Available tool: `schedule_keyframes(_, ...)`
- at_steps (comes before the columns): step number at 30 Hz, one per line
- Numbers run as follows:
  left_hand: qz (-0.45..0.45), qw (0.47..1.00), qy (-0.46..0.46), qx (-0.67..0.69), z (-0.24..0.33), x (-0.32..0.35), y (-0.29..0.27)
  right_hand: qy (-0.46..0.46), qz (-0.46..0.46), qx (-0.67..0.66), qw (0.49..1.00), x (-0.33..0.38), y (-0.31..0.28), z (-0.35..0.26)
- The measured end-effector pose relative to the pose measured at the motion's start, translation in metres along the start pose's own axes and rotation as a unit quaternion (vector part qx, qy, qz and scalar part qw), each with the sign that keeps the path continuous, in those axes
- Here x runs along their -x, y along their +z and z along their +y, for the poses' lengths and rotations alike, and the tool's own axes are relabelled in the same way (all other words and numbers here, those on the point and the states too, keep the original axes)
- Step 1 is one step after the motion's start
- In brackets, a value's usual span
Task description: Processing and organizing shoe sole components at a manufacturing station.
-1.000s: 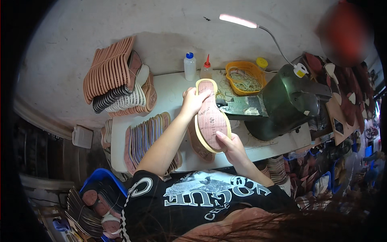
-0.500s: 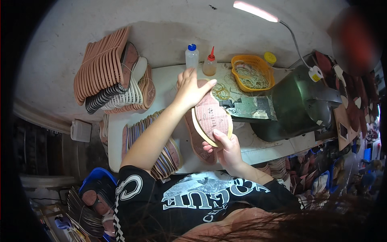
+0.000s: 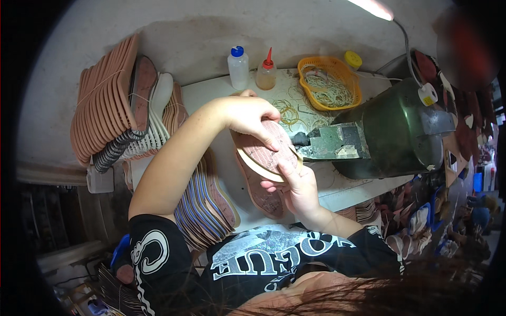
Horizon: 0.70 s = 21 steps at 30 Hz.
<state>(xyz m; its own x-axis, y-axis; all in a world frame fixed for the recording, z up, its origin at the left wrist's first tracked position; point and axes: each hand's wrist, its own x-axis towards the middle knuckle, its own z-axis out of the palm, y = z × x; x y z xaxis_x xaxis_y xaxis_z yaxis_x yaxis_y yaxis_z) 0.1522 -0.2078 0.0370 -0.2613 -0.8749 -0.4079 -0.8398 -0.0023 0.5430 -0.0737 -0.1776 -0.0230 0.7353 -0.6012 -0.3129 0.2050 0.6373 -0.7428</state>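
Both of my hands hold a pink shoe insole (image 3: 258, 150) with a cream edge, tilted beside the dark working end of a green machine (image 3: 411, 137). My left hand (image 3: 250, 117) curls over its far end, thumb pressed on the pink face. My right hand (image 3: 299, 187) pinches the near side edge, thumb on top and fingers underneath. Beneath, another pink insole (image 3: 266, 200) lies on the white table (image 3: 224, 174), partly covered by the held one. To the left of it stands a row of insoles (image 3: 205, 208) with striped edges, partly behind my left forearm.
Banded bundles of insoles (image 3: 105, 105) are stacked at the far left. A blue-capped bottle (image 3: 239, 71) and a red-tipped bottle (image 3: 266, 76) stand at the back. Rubber bands fill a yellow basket (image 3: 329, 87); loose bands (image 3: 287, 111) lie nearby. A lamp (image 3: 374, 8) hangs above.
My left hand has gone from outstretched fingers to a curled grip on the insole. The insole has turned and shifted slightly left. The whole view has swung a little.
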Motion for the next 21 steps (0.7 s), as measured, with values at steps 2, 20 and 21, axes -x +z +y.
schedule_keyframes(2,-0.009,0.999,-0.009,0.032,-0.004,0.002,-0.002,-0.001,-0.008,-0.019,1.000,-0.001,-0.001,0.001)
schedule_keyframes(20,0.067,0.979,-0.139,0.133,0.013,0.045,0.033,0.053,-0.059,-0.010,0.997,-0.004,-0.011,-0.018)
schedule_keyframes(21,0.068,0.971,-0.153,0.168,0.014,0.047,0.038,0.052,-0.064,-0.011,0.997,-0.004,-0.014,-0.018)
